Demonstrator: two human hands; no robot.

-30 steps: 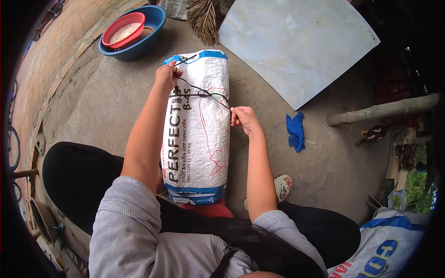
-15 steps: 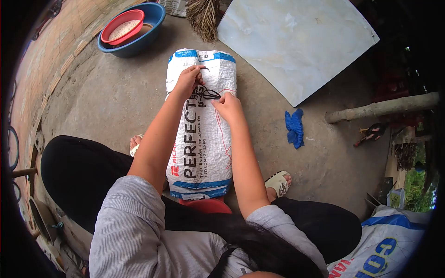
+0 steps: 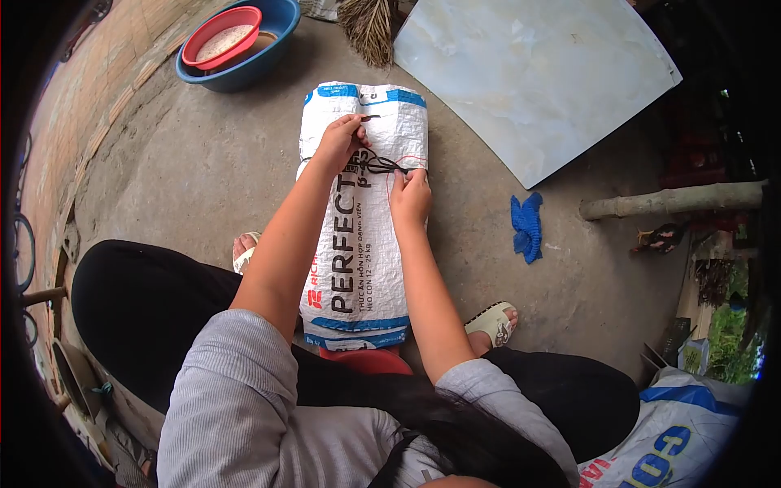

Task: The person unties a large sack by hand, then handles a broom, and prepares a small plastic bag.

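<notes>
A white feed sack with blue bands and black lettering lies lengthwise in front of me. Black cord crosses its upper part and forms a few loops there. My left hand is closed on the cord near the far end of the sack, with a short dark end sticking out past the fingertips. My right hand, lower and at the sack's right side, is curled shut around the looped part. A loose red thread runs over the sack near that hand.
A red basin is partly visible below the sack. Blue and red basins stand far left, and a pale marble-patterned slab lies far right. A blue cloth, a wooden pole and another printed sack are rightward.
My right hand has turned and closed more fully around the cord loops, which look drawn out to the right. My left hand keeps its hold. The view has shifted slightly.
</notes>
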